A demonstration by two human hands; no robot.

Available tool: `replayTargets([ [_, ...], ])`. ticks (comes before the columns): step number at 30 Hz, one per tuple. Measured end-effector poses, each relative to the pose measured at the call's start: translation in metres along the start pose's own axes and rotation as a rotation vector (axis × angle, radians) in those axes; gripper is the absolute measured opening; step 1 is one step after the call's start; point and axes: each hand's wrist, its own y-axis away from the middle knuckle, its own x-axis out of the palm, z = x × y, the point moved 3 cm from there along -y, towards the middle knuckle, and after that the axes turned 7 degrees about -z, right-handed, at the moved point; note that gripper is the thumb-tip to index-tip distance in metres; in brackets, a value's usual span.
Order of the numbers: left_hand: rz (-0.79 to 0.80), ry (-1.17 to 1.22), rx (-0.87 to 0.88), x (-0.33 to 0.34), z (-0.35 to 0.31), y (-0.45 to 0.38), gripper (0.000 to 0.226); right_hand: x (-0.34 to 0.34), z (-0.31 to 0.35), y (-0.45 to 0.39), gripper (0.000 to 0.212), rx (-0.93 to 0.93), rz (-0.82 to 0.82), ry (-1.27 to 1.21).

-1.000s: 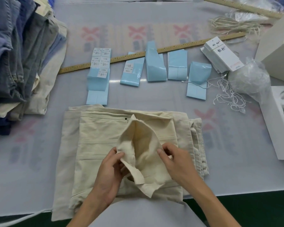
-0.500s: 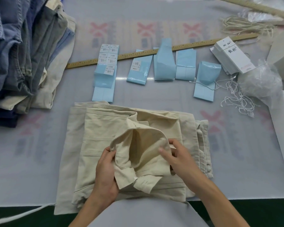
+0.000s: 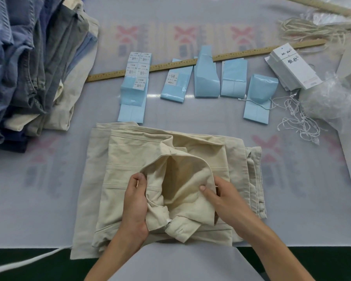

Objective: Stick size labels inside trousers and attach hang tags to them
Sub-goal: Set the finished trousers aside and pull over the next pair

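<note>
Right now both hands are clenched on the cream trousers (image 3: 170, 179), which lie folded on the table (image 3: 39, 199) close to the person. The left hand (image 3: 136, 201) bunches the left side of the opened waistband in curled fingers, while the right hand (image 3: 223, 195) pinches the right side, thumb on top of the cloth. Between the two grips the waist gapes into a hollow whose mouth points away from the person, so the inside of the waistband is spread open for a label.

No label is in either hand yet. The sheets of size labels (image 3: 139, 69) on their blue backing strips (image 3: 133, 98) lie beyond the trousers, up and a little left of the left grip, with more blue strips running rightward along the wooden ruler (image 3: 170, 66). The stack of hang tags (image 3: 294, 67) and the loose white strings (image 3: 296, 120) sit up and to the right of the right grip, well apart from the trousers.

The coming move likely turns on one hand letting go to fetch a label: the left hand is nearer the printed sheets, and the right could keep the opening spread. Whether a label is already stuck deep inside the hollow is hard to tell from here.
</note>
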Motion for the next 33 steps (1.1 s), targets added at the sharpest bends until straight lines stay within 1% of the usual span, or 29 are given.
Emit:
replayTargets([
  [2,-0.021,-0.008,0.021,0.004,-0.001,0.0,0.031,0.004,0.001,0.004,0.015,0.002,0.026,-0.146],
  [4,-0.036,-0.014,0.053,0.007,-0.002,0.0,0.03,0.007,-0.001,0.006,0.019,0.021,0.061,-0.264],
  [7,-0.009,-0.116,0.142,0.011,-0.007,0.002,0.011,0.006,-0.006,0.004,0.023,0.057,0.042,-0.287],
  [8,0.011,-0.155,0.167,0.012,-0.01,0.003,0.006,0.006,-0.005,0.002,0.022,0.05,0.046,-0.268],
  [10,0.066,-0.294,0.271,0.015,-0.018,0.003,0.019,0.006,0.0,-0.006,0.019,-0.032,0.044,-0.146],
  [11,0.094,-0.355,0.337,0.018,-0.023,0.003,0.019,0.005,0.005,-0.011,0.03,-0.095,0.021,-0.021],
  [13,0.145,-0.41,0.438,0.025,-0.034,0.006,0.007,0.009,0.016,-0.024,0.057,-0.208,-0.052,0.225],
  [14,0.156,-0.414,0.464,0.028,-0.036,0.006,0.017,0.013,0.023,-0.031,0.063,-0.258,-0.062,0.267],
  [15,0.165,-0.415,0.463,0.03,-0.037,0.006,0.028,0.017,0.028,-0.038,0.063,-0.283,-0.051,0.248],
  [16,0.163,-0.398,0.46,0.032,-0.039,0.007,0.036,0.02,0.031,-0.044,0.056,-0.272,-0.031,0.163],
  [18,0.146,-0.351,0.435,0.033,-0.041,0.006,0.044,0.024,0.034,-0.051,0.036,-0.164,0.019,-0.137],
  [20,0.118,-0.262,0.376,0.03,-0.042,0.003,0.043,0.024,0.033,-0.051,0.029,-0.045,0.077,-0.391],
  [21,0.109,-0.206,0.338,0.029,-0.042,0.002,0.042,0.023,0.032,-0.051,0.027,-0.007,0.101,-0.467],
  [24,0.115,-0.117,0.247,0.024,-0.04,-0.002,0.042,0.021,0.026,-0.052,0.024,0.049,0.133,-0.594],
  [27,0.115,-0.133,0.257,0.021,-0.038,-0.002,0.049,0.023,0.021,-0.051,0.024,0.044,0.139,-0.629],
  [28,0.107,-0.142,0.274,0.02,-0.038,-0.003,0.049,0.022,0.02,-0.05,0.026,0.025,0.144,-0.615],
  [29,0.097,-0.149,0.294,0.019,-0.038,-0.003,0.049,0.018,0.019,-0.048,0.031,-0.024,0.153,-0.545],
  [30,0.088,-0.149,0.314,0.018,-0.039,-0.004,0.048,0.012,0.018,-0.046,0.041,-0.104,0.161,-0.399],
  [32,0.058,-0.137,0.334,0.013,-0.039,-0.008,0.049,-0.006,0.014,-0.039,0.067,-0.264,0.224,0.053],
  [33,0.03,-0.139,0.333,0.009,-0.038,-0.01,0.048,-0.014,0.011,-0.034,0.076,-0.297,0.296,0.273],
])
